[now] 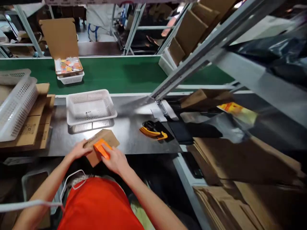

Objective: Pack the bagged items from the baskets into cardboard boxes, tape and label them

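A small brown cardboard box [109, 136] rests at the front edge of the metal table, tilted toward me. My left hand [80, 150] grips its left side, fingers bent over the cardboard. In my right hand [116, 159] is an orange block-shaped object [102, 147], held against the box; its exact kind I cannot make out. Just beyond the box stands a white perforated plastic basket [91, 119] with nothing seen inside. To the right lies a yellow and black hand tool [153, 131].
A green conveyor belt [120, 72] runs behind the table, carrying an open carton [59, 38] with packets in a white basket. Stacked baskets [20, 102] stand left on flat cardboard. Cardboard sheets [235, 156] are piled right, under a slanting metal post [184, 72]. A person [99, 22] stands beyond.
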A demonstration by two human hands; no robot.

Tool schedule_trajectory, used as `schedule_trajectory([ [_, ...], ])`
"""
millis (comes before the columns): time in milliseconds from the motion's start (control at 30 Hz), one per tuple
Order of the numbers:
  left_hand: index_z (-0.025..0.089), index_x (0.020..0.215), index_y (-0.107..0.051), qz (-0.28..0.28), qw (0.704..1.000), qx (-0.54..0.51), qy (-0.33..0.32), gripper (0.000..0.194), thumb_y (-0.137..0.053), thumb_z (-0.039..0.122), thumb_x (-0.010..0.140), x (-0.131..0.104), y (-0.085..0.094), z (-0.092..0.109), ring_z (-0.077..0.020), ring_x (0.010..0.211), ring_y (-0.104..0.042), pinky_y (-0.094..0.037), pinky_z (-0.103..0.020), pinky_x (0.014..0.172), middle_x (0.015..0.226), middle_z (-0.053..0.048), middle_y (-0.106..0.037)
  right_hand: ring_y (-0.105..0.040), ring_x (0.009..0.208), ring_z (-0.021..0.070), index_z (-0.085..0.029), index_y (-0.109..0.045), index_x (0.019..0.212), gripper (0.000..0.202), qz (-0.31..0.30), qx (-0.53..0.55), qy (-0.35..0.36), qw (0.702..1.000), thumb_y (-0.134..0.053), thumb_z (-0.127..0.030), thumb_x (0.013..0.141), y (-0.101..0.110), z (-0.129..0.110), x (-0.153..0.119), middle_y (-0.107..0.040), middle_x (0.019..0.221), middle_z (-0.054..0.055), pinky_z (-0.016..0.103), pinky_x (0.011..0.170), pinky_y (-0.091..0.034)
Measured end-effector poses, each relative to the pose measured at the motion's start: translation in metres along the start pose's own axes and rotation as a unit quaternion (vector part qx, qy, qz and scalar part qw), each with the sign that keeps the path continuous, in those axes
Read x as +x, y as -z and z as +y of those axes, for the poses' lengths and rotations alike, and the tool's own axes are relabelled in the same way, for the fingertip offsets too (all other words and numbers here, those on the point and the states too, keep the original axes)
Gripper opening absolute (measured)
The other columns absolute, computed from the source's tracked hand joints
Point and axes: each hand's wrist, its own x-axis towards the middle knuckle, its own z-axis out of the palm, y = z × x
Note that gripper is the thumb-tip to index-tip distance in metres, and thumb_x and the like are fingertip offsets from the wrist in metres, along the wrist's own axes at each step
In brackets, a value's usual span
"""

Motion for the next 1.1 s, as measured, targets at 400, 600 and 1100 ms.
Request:
schedule_trajectory([
  [400,-0.009,0.161,-0.032,0.142,0.934,0.326,0.047,0.098,-0.066,0.047,0.088,-0.007,-0.027,0.032,-0.049,0.152,-0.036,-0.015,-0.061,0.13,0.167,-0.037,-0.032,-0.074,0.111,0.0321,-0.012,-0.069,0.131,0.043,-0.032,-0.028,0.05,0.998,-0.05,-0.038,0.102,0.052,-0.057,0.046,-0.077,0.114,0.018,0.04,0.095,-0.056],
  [600,-0.008,0.156,-0.035,0.081,0.943,0.321,0.04,0.107,-0.062,0.069,0.087,0.018,0.018,0.017,-0.0478,0.139,-0.048,-0.035,-0.053,0.119,0.158,-0.037,-0.045,-0.074,0.091,0.0305,-0.036,-0.044,0.163,0.068,-0.05,-0.033,-0.021,0.998,-0.059,-0.048,0.098,-0.008,0.014,-0.051,-0.069,0.116,0.014,0.039,0.081,-0.055],
  [1100,-0.003,0.155,-0.039,0.062,0.944,0.322,0.026,0.102,-0.06,0.07,0.088,0.026,0.031,0.015,-0.0453,0.138,-0.051,-0.037,-0.05,0.116,0.156,-0.035,-0.047,-0.073,0.11,0.0353,-0.036,-0.046,0.162,0.071,-0.063,0.023,-0.054,0.996,-0.063,-0.036,0.093,-0.062,0.005,0.022,-0.068,0.129,0.018,0.046,0.095,-0.054],
])
